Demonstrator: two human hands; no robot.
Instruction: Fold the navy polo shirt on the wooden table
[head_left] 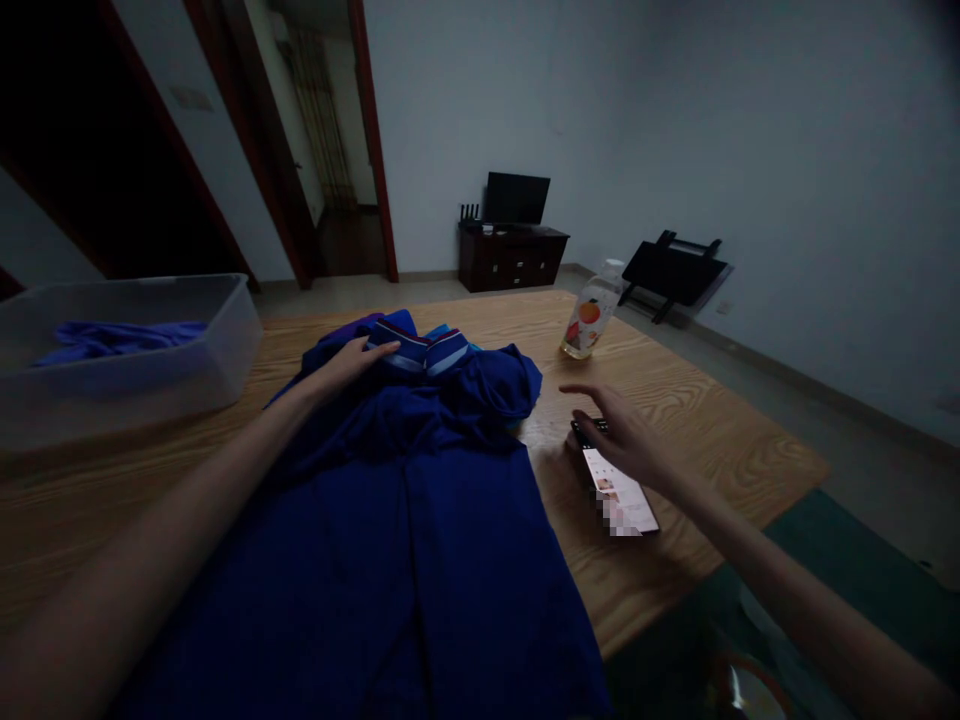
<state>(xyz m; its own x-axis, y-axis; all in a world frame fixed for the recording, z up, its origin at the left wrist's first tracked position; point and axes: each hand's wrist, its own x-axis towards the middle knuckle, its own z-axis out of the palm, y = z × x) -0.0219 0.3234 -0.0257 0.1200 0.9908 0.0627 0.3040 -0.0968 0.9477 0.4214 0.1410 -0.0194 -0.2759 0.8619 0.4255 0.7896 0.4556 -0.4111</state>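
A dark blue polo shirt [450, 560] lies spread over the wooden table, its sleeve part bunched at the right. Its collar [448, 352] has light blue and red stripes. On the left side of that collar rests my left hand [351, 368], fingers stretched out over the fabric. My right hand [621, 432] hovers over the upper end of a lit smartphone [626, 500], thumb and index finger apart, holding nothing. Part of the phone's screen is covered by the hand. Purple and teal cloth [439, 330] peeks out behind the collar.
A clear plastic bin [232, 335] with blue cloth [120, 338] inside stands on the table [645, 380] at left. Beyond the phone stands a drink bottle [592, 310]. Farther off are a low cabinet [517, 258] with a screen [517, 198] and a folded black table [671, 270].
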